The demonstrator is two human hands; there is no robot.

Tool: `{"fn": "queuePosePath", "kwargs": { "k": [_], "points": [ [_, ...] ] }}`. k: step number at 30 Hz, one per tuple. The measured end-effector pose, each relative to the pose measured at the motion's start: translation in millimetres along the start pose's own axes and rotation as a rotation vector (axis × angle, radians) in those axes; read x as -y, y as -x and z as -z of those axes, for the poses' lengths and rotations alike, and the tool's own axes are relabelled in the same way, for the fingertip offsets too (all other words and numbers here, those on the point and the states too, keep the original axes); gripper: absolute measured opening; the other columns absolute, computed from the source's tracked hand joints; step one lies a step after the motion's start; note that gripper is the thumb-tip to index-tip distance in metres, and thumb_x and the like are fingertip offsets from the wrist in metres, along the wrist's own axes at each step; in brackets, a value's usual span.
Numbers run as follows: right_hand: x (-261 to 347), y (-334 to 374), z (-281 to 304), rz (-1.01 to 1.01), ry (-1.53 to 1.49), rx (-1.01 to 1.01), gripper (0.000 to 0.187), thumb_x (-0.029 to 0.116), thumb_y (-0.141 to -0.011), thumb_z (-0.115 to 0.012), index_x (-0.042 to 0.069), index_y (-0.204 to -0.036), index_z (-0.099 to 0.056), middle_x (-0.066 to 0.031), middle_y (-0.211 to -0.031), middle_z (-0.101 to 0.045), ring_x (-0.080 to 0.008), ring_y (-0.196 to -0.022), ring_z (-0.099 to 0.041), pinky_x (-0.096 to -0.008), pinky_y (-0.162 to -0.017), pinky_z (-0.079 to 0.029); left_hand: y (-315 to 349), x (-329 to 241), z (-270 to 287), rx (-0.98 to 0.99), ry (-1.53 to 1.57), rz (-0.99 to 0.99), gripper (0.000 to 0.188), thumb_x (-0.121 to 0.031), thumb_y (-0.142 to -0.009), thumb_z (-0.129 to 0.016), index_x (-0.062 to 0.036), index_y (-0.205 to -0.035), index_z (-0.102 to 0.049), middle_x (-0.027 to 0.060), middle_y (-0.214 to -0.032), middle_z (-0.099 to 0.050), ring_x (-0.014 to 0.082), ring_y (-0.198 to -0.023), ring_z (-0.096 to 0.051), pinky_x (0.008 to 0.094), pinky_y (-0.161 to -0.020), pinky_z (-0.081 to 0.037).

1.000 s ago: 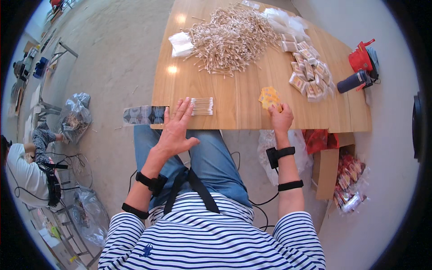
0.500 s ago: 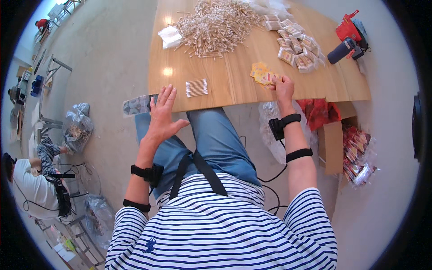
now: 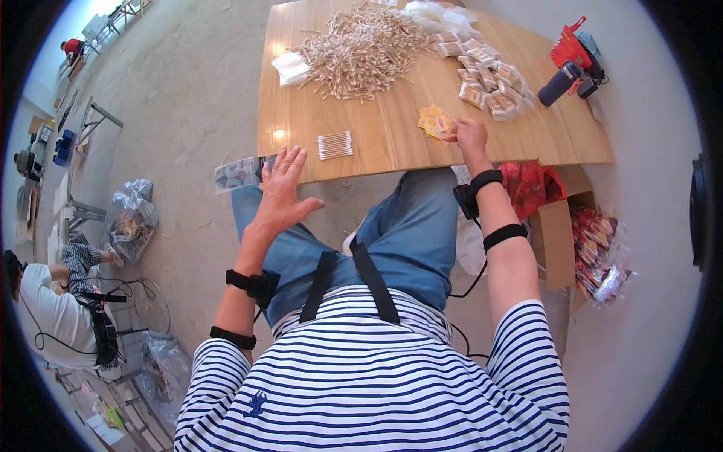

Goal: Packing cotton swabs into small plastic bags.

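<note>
Seen from across the room, a worker in a striped top sits at a wooden desk [image 3: 392, 143], left forearm angled forward, the left hand [image 3: 282, 197] open at the front edge, back upward, fingers spread and thumb pointing right; whether its fingertips touch the wood cannot be told. Just right of them, a small row of cotton swabs [image 3: 335, 146] lies flat on the desk, pale sticks side by side, white tips lined up at both ends. Behind it rises a loose heap of swabs [image 3: 365, 53], tangled every which way. Farther right, yellow cards [image 3: 431, 120] fan out on the wood, overlapping and marked in red. At their right edge, the right hand [image 3: 471, 135], forearm reaching forward, fingers curled, pinches a card between thumb and fingertips.
</note>
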State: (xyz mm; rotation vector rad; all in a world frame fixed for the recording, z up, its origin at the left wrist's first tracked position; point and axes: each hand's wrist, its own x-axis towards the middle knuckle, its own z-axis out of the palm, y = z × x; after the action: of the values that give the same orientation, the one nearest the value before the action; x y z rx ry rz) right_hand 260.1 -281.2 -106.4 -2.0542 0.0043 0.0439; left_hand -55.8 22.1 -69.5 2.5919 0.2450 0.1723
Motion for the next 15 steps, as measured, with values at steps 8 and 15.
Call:
{"fn": "queuePosePath", "kwargs": {
  "k": [8, 15],
  "points": [
    [7.5, 7.6, 17.2, 0.156, 0.118, -0.123, 0.021, 0.020, -0.089, -0.070, 0.001, -0.091, -0.079, -0.0103, -0.061, -0.067, -0.0141, -0.054, -0.066, -0.0323, -0.054, -0.053, -2.0, -9.8, 2.8, -0.001, 0.023, 0.005, 0.103, -0.035, -0.069, -0.083, -0.0069, -0.155, -0.035, 0.0171, -0.160, -0.033, 0.0353, -0.153, -0.020, 0.0586, -0.122, -0.009],
    [53.8, 50.4, 1.0, 0.241, -0.107, 0.444, 0.047, 0.009, -0.083, -0.074, -0.005, -0.126, -0.061, -0.0016, -0.068, -0.062, -0.0090, -0.052, -0.057, -0.0273, -0.044, -0.046, -19.5, -27.3, -6.6, -0.142, 0.375, -0.021, 0.072, -0.017, -0.076, -0.080, -0.0011, -0.140, -0.052, 0.0194, -0.132, -0.061, 0.0314, -0.121, -0.058, 0.0416, -0.102, -0.047]
  ]
}}
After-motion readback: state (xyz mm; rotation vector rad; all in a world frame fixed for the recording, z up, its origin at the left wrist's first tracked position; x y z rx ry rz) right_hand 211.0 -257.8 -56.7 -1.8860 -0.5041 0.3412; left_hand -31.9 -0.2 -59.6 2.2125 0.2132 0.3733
